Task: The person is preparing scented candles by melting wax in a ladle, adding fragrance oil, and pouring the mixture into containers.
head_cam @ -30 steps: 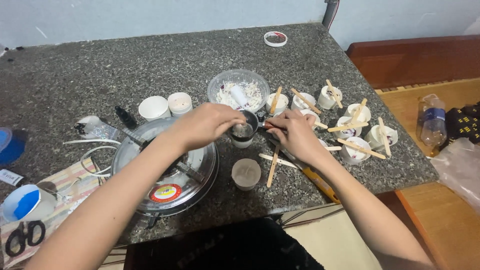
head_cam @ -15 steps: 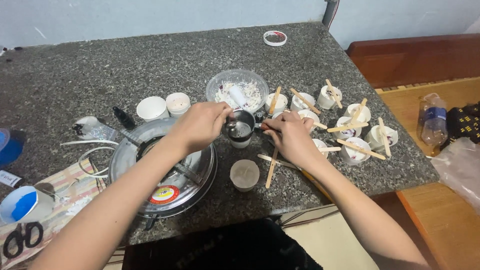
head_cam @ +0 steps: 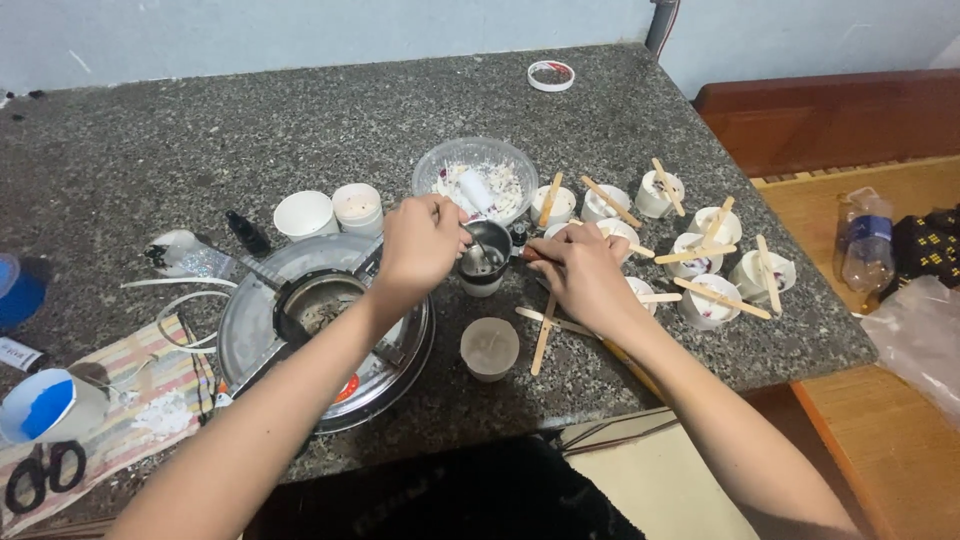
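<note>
A small dark metal pot [head_cam: 486, 260] stands on the granite table [head_cam: 200, 140] in front of a clear bowl of white flakes [head_cam: 475, 175]. My left hand [head_cam: 420, 245] is at the pot's left rim, fingers pinched on a thin metal stirrer that dips into the pot. My right hand [head_cam: 582, 272] grips the pot's handle from the right side. A small translucent cup with pale wax [head_cam: 490, 348] sits just in front of the pot.
A round metal stove [head_cam: 325, 320] lies under my left forearm. Several white cups with wooden sticks [head_cam: 700, 255] cluster at the right. Two white cups [head_cam: 330, 212], a tape roll [head_cam: 551, 76], scissors [head_cam: 40, 475], a blue-lined cup [head_cam: 50, 405] and a plastic bottle [head_cam: 865, 240] are about.
My left hand has drawn back slightly to the pot's left rim, and my left arm has swung right, uncovering the stove's dark centre. My right hand stays on the pot's handle.
</note>
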